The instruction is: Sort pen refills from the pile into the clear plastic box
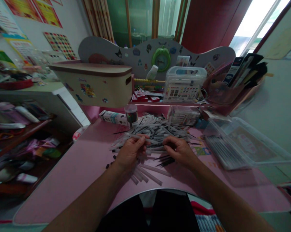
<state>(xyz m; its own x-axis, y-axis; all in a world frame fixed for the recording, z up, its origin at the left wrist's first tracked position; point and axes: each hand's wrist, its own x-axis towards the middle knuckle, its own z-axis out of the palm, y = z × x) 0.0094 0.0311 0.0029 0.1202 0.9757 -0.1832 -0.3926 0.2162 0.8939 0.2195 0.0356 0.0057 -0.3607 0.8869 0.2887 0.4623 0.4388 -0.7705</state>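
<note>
A big heap of grey-white pen barrels (157,130) lies on the pink desk (82,167). My left hand (131,151) is closed around one pen barrel at the heap's near edge, thumb on top. My right hand (180,149) rests just to its right with fingers curled on the heap, pinching something thin I cannot make out. Under it lie several thin black refills (166,160). A few clear barrels (147,174) lie loose in front of my hands, and small black caps (110,162) are scattered at the left.
A clear plastic box with its lid open (234,145) holds rows of pens at the right. Behind the heap stand a small round jar (131,114), a carton (113,117) and a clear case (185,84). A cream drawer unit (92,82) overhangs the back left. Cluttered shelves (17,129) stand left.
</note>
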